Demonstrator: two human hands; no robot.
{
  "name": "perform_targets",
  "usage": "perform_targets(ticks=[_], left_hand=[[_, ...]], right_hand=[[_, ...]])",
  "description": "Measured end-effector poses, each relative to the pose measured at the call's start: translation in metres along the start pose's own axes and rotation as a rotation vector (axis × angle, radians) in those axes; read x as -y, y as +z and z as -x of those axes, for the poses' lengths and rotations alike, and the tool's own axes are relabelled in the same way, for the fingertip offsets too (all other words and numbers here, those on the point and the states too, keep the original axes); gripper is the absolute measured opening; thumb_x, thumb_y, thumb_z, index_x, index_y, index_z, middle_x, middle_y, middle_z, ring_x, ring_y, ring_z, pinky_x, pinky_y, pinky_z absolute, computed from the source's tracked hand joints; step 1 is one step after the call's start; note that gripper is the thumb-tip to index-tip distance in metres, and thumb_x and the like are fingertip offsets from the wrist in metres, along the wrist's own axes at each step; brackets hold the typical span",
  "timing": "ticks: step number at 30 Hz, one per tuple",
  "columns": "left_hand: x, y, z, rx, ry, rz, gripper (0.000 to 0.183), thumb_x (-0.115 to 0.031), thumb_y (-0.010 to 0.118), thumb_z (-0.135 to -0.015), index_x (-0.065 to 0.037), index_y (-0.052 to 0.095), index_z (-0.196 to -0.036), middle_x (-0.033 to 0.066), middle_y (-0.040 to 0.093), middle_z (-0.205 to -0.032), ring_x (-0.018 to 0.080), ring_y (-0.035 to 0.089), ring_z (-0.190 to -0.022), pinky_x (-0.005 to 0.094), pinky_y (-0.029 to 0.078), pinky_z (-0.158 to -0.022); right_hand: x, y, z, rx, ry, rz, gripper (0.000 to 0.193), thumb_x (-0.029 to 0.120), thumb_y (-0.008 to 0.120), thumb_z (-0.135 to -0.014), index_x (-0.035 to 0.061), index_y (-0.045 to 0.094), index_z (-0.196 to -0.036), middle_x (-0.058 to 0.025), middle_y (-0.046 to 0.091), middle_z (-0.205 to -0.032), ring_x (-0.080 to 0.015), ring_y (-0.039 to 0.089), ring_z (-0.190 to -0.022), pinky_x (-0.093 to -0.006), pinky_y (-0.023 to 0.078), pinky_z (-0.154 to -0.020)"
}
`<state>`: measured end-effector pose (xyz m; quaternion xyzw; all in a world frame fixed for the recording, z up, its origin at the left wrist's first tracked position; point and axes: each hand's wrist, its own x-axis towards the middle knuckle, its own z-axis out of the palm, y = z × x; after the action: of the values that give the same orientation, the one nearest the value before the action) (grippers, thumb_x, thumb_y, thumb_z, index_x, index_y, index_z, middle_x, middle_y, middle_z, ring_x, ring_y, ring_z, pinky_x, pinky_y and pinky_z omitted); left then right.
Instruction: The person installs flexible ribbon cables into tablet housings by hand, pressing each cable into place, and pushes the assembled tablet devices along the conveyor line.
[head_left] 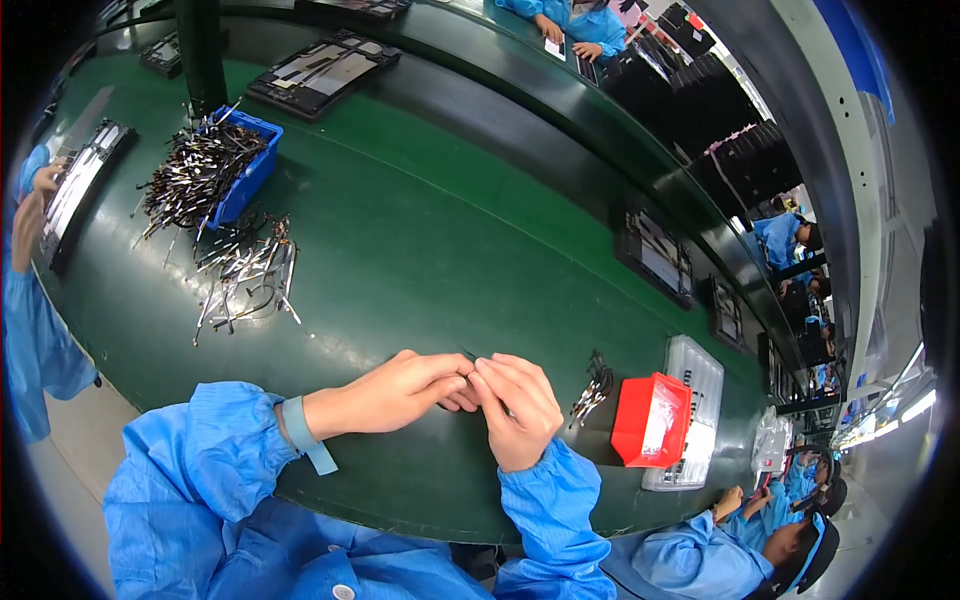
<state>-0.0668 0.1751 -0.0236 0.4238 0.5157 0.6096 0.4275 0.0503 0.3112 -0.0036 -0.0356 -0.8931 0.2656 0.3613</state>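
Note:
Over the near middle of the green table (420, 270), my left hand (405, 388) and my right hand (518, 405) meet at the fingertips. Both are closed in a pinch, and whatever they hold is too small or too hidden to name. A teal band circles my left wrist. To the left lies a loose pile of thin black and silver cables (250, 270). Behind it a blue bin (250, 180) is heaped with more such cables, some spilling over its side. Just right of my right hand is a small bunch of similar cables (593, 388).
A red bin (625, 425) with a clear bag inside stands against a clear compartment tray (705, 380) at the right. Flat black device frames (325, 72) lie along the far shelf. Co-workers in blue sit at the left edge (40, 330) and lower right (700, 545).

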Motion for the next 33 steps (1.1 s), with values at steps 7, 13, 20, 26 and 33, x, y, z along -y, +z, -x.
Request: perform_targets(ticks=[7,13,20,26,33], left_hand=[[-0.01,0.0,0.001,0.006,0.027,-0.173,0.021,-0.008,0.041,-0.102,0.005,0.054,-0.112,0.0186,0.07,-0.101,0.0293,0.069,-0.098,0.0373,0.057,-0.086],[0.002,0.0,-0.002,0.057,-0.024,-0.034,0.029,-0.008,0.038,-0.102,0.001,0.055,-0.124,0.0161,0.07,-0.1,0.0231,0.07,-0.093,0.0345,0.056,-0.086],[-0.009,0.001,-0.001,0.045,-0.107,-0.039,0.034,-0.005,0.037,-0.101,-0.002,0.054,-0.13,0.0148,0.071,-0.097,0.0216,0.07,-0.09,0.0325,0.056,-0.083],[-0.005,-0.001,0.001,0.06,-0.097,-0.034,0.035,-0.003,0.037,-0.1,-0.002,0.056,-0.128,0.0143,0.07,-0.096,0.0214,0.07,-0.09,0.0323,0.056,-0.082],[-0.002,-0.003,-0.001,0.069,-0.109,-0.024,0.032,-0.003,0.039,-0.1,-0.001,0.058,-0.125,0.0146,0.071,-0.096,0.0205,0.07,-0.088,0.0317,0.057,-0.082]], right_hand=[[0.006,-0.001,0.0,-0.009,0.031,-0.029,0.016,-0.005,0.073,-0.076,-0.0012,0.073,-0.092,-0.0116,0.072,-0.088,-0.0292,0.068,-0.088,-0.0346,0.055,-0.078],[0.001,-0.077,0.003,-0.305,0.45,-0.335,0.012,0.002,0.054,-0.096,-0.0052,0.063,-0.101,-0.0168,0.068,-0.09,-0.0241,0.07,-0.083,-0.035,0.061,-0.071],[-0.05,-0.214,0.043,-0.091,0.682,0.096,0.016,-0.003,0.061,-0.089,-0.0047,0.068,-0.103,-0.0125,0.07,-0.094,-0.0213,0.07,-0.089,-0.0299,0.059,-0.077],[-0.077,-0.218,0.046,0.178,0.768,0.566,0.019,0.007,0.074,-0.08,-0.0003,0.072,-0.097,-0.0162,0.071,-0.092,-0.0266,0.07,-0.077,-0.0342,0.055,-0.07],[-0.128,-0.24,-0.014,0.293,0.763,0.5,0.026,0.008,0.077,-0.077,0.0001,0.071,-0.102,-0.0116,0.071,-0.094,-0.0177,0.067,-0.084,-0.0304,0.054,-0.074]])
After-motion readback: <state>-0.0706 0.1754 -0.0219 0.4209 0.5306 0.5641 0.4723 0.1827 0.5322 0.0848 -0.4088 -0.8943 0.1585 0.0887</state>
